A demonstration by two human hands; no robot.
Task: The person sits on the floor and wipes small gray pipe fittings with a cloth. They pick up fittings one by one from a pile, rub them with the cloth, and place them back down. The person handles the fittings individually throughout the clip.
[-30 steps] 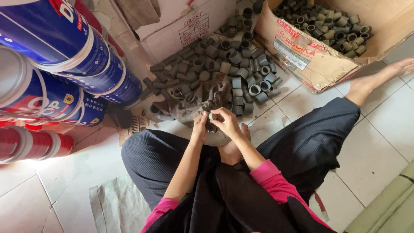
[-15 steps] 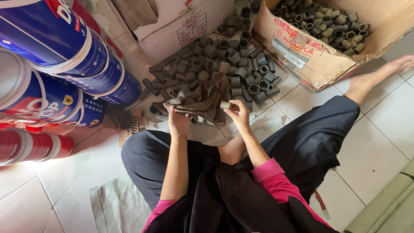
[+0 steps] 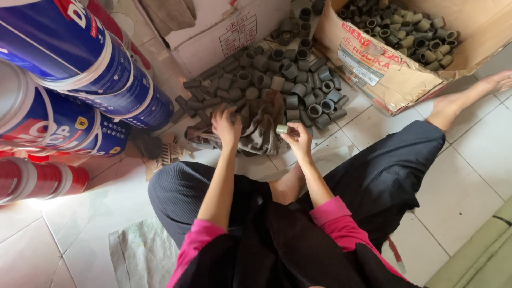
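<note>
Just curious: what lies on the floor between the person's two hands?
In the head view, a crumpled grey-brown cloth lies between the left hand and the right hand.

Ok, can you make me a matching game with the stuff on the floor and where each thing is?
Things:
1. small pipe piece
2. brown cloth
3. big blue cans
4. cardboard box

Places:
A. stacked at the left
B. top right, full of grey pipe pieces
C. held in the right hand
D. on the floor under the left hand

Pairs: 1-C, 2-D, 3-A, 4-B
</note>
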